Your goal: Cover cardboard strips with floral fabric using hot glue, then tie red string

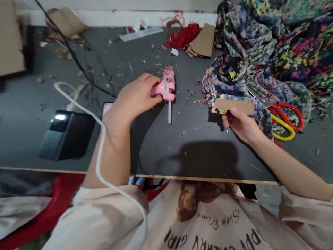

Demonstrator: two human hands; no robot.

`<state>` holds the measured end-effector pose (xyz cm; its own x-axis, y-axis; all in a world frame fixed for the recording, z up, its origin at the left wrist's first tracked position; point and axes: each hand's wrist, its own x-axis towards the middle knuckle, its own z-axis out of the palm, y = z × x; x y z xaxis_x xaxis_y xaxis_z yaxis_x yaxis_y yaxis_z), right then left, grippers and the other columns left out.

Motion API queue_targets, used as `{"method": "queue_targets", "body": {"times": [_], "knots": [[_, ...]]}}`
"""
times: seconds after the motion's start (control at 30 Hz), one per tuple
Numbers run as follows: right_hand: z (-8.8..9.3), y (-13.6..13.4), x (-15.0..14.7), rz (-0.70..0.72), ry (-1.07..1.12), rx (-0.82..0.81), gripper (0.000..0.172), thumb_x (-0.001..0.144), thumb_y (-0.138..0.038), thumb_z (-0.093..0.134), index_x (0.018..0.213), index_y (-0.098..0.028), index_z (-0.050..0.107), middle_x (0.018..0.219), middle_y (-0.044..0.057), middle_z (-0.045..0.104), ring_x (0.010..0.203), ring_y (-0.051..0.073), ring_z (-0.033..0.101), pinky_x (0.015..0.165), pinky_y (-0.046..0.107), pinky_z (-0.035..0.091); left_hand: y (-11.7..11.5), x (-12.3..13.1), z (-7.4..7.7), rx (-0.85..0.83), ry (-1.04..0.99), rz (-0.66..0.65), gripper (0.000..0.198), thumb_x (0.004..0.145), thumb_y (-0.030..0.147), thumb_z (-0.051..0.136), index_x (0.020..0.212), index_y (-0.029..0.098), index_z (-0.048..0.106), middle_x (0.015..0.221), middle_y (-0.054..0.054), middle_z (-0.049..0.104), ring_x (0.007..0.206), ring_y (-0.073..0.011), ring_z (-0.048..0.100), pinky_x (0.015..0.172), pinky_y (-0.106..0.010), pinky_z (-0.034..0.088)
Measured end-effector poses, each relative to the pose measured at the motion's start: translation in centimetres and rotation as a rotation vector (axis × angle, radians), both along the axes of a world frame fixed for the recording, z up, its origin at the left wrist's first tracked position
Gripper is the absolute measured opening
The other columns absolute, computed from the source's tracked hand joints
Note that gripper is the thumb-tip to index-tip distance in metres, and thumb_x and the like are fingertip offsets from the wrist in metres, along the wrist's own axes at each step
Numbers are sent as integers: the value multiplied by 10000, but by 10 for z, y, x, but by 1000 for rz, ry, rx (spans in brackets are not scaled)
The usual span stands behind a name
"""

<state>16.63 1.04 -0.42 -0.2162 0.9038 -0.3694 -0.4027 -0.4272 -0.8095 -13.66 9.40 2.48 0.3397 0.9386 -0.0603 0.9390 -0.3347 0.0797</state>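
Observation:
My left hand (142, 95) is closed around the handle of a pink glue gun (168, 86), which lies over the dark table with a clear glue stick (170, 113) poking out of its near end. My right hand (240, 123) pinches a strip of brown cardboard (234, 106) by its near edge. Flower-print fabric shows along the strip's left end and far edge. Just to the right of that hand, scissors (283, 118) with red and yellow handles rest on the bunched floral fabric (239, 69).
At the back lie red yarn (183, 34), cardboard pieces (204, 40) and a pale strip (142, 33). On the left are a black power bank (69, 135) with its light on, a white cable (100, 152) crossing my left arm, a black cord (75, 57) and a phone (107, 107). Scraps dot the table (158, 152).

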Motion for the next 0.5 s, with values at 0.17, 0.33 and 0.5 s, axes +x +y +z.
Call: {"method": "queue_targets", "body": {"times": [0.17,0.33,0.5], "knots": [[-1,-1,1,67,-62,76,276,667,-397,804,618,-180,640,546,-34,562,542,93,516,592,252,447,-11,13,0,212,-299,-149,392,850,455,633,1090,156,550,1053,-99,598,928,-226,577,836,-369,516],[-3,0,0,44,-49,137,295,719,-306,743,536,-182,547,509,-42,509,515,79,467,551,248,393,-28,43,8,354,-628,-100,313,834,494,609,796,188,555,738,6,546,677,-132,526,691,-293,491],[3,2,-4,-67,51,70,131,624,-198,713,640,-187,583,509,-80,497,433,51,414,478,235,344,-32,53,5,226,-840,-172,140,773,322,647,761,200,580,787,5,612,840,-175,622,827,-338,532]]}}
